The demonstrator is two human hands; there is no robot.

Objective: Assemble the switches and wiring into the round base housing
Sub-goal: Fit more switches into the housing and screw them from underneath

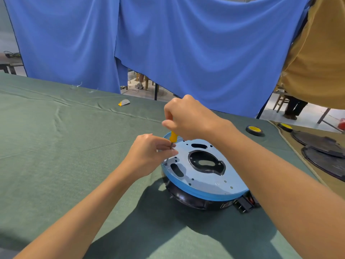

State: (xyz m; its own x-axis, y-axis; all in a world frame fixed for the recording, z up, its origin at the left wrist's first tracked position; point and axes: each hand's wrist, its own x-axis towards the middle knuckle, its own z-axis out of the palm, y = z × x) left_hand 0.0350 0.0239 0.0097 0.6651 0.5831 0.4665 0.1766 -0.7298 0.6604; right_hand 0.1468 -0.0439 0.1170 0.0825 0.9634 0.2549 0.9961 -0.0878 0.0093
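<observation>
The round base housing (203, 198) is black and sits on the green cloth at centre right. A blue-filmed metal plate (209, 181) with holes and cutouts covers its top. A yellow-handled screwdriver (173, 137) stands upright with its tip at a hole near the plate's left edge. My right hand (188, 118) grips the handle from above. My left hand (151, 156) pinches the metal shaft just below the handle. A black switch block (246, 203) with metal pins sticks out at the housing's front right.
A roll of black tape with a yellow core (254, 130) lies right of the housing, another roll (285, 127) beyond it. Dark round covers (321, 148) lie at the far right. A small yellow-and-grey scrap (124, 103) sits near the table's far edge. Blue curtains hang behind.
</observation>
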